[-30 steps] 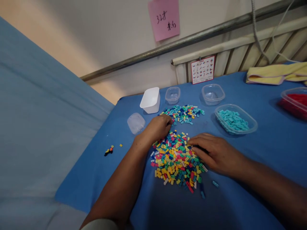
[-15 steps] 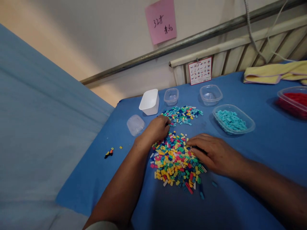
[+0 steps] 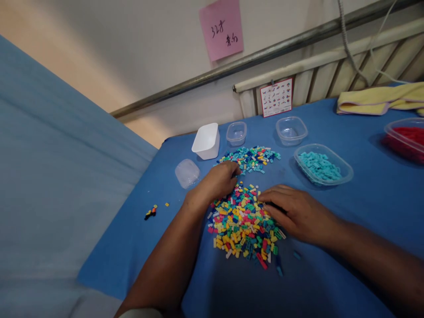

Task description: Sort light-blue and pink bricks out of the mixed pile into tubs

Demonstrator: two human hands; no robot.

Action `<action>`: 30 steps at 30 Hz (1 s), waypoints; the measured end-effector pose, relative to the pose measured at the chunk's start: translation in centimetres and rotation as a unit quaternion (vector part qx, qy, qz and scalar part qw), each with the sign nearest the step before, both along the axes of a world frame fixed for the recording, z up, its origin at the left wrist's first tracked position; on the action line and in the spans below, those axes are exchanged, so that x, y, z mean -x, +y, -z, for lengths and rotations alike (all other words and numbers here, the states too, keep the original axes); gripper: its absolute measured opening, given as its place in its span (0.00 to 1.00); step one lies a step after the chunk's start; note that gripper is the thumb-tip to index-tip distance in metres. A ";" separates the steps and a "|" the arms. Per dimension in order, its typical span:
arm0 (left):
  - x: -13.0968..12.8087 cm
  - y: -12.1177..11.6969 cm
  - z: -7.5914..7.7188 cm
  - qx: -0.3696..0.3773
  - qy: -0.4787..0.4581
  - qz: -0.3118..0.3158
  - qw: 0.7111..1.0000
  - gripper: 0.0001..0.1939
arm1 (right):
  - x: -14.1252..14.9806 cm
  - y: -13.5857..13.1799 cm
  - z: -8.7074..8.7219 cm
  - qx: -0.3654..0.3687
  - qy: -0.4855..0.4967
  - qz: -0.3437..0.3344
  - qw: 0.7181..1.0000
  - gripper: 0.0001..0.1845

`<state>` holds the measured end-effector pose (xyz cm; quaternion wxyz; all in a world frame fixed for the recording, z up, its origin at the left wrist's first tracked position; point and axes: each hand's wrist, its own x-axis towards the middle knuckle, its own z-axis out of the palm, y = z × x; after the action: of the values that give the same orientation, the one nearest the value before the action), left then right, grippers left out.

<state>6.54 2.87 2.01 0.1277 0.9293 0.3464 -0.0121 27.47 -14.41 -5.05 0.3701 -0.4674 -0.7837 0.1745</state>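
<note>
A heap of small multicoloured building bricks (image 3: pixel 243 221) lies in front of me, and a flatter, mostly blue and teal pile (image 3: pixel 255 157) spreads behind it. My left hand (image 3: pixel 225 176) reaches between the two, at the left edge of the far pile. Its fingers are curled downward; whatever they hold is hidden. At the near heap's right side rests my right hand (image 3: pixel 294 212), thumb and fingertips close together among the bricks. What is between those tips is too small to make out.
Behind the piles stand a white tub (image 3: pixel 207 143) and clear containers (image 3: pixel 236 134) (image 3: pixel 291 131). A clear lid or tray (image 3: pixel 187 173) lies left. To the right are a tub of turquoise bricks (image 3: pixel 319 167), a tub of red pieces (image 3: pixel 407 139) and a yellow cloth (image 3: pixel 377 99). Few loose pieces (image 3: pixel 150 213) lie left.
My left hand has shifted slightly right, its fingertips further over the gap between the piles. My right hand has stayed almost in place.
</note>
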 end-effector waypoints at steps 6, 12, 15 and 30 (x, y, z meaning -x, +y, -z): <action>-0.4 -0.1 0.2 -0.004 -0.024 0.050 0.998 0.16 | 0.0 0.0 0.0 0.001 0.003 0.002 1.000 0.13; -1.1 -0.2 0.1 -0.001 -0.010 0.043 0.999 0.09 | -0.1 0.1 0.0 0.000 -0.001 0.006 1.000 0.14; -1.5 -0.2 0.2 -0.005 -0.014 0.037 0.999 0.08 | 0.0 0.2 0.0 0.001 -0.004 0.006 1.000 0.13; -2.9 -0.2 -0.1 -0.010 0.027 0.060 0.998 0.14 | -0.1 0.4 0.1 0.002 -0.006 0.005 1.000 0.12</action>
<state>9.47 2.62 2.14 0.1078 0.9490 0.2935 -0.0412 27.56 -14.04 -5.10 0.3656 -0.4729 -0.7831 0.1717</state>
